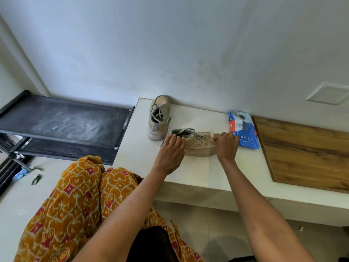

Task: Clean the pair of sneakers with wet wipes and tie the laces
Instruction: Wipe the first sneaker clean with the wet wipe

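Two beige sneakers with grey laces rest on a white ledge [198, 173]. The near sneaker [197, 142] lies sideways, toe pointing right. My left hand [171, 154] grips its heel end. My right hand [225, 145] presses a white wet wipe [214, 136] against its toe; most of the wipe is hidden under my fingers. The far sneaker [158, 118] stands behind it, toe toward the wall, its laces loose. A blue pack of wet wipes [243, 130] lies just right of my right hand.
A wooden board [306, 152] covers the right part of the ledge. Left of the ledge stands a dusty black rack [64, 121]. An orange patterned garment [75, 205] covers my lap. The wall rises directly behind the sneakers.
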A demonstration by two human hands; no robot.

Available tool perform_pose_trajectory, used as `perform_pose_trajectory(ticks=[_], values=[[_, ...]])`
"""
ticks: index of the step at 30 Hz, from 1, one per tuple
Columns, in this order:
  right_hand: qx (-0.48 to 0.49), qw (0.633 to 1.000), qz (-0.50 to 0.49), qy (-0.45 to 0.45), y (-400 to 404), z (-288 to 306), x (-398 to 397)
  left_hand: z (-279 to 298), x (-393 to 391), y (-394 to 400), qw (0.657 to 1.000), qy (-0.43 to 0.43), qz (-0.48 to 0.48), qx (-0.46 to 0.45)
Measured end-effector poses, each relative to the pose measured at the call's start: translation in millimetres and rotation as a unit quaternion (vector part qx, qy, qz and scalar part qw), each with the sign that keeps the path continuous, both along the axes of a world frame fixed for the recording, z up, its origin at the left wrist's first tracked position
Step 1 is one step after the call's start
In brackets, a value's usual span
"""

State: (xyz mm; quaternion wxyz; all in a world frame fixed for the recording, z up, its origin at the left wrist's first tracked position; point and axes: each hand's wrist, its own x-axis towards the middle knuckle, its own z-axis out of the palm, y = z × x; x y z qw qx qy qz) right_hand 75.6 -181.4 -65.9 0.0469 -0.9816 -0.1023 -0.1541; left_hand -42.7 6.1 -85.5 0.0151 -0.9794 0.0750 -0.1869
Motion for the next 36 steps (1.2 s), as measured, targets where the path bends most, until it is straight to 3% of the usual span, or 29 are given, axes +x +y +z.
perform_pose_trajectory(ticks=[2,3,5,7,11,14,19,23,29,33,36], values=[[0.085,0.996,-0.022,-0.010,20,15,7,2,2,1,1.000,-0.015,-0.011,-0.013],[0.104,0.994,0.021,-0.012,30,19,9,1,2,1,1.000,-0.015,-0.011,-0.015],[0.040,0.983,0.178,-0.025,41,16,8,-1,3,3,1.000,-0.019,-0.011,-0.008],[-0.020,0.970,0.242,-0.028,33,8,12,-2,4,5,0.999,-0.031,-0.016,-0.004],[-0.075,0.990,0.120,-0.004,-2,3,27,-2,8,6,0.998,-0.054,-0.027,-0.033],[-0.055,0.997,0.042,0.023,-9,11,37,-3,11,6,0.996,-0.069,-0.025,-0.045],[-0.078,0.978,0.183,0.064,9,2,39,0,14,8,0.992,-0.107,-0.035,-0.055],[-0.105,0.983,0.079,0.127,-6,3,50,13,18,7,0.993,-0.095,-0.027,-0.060],[0.061,0.991,-0.064,0.105,-19,-19,30,23,18,4,0.994,-0.074,-0.006,-0.082],[0.240,0.954,-0.146,0.108,-11,-28,8,29,13,-2,0.989,-0.068,0.023,-0.127],[0.313,0.921,-0.200,0.116,0,-30,-8,35,4,-8,0.988,-0.051,0.032,-0.145]])
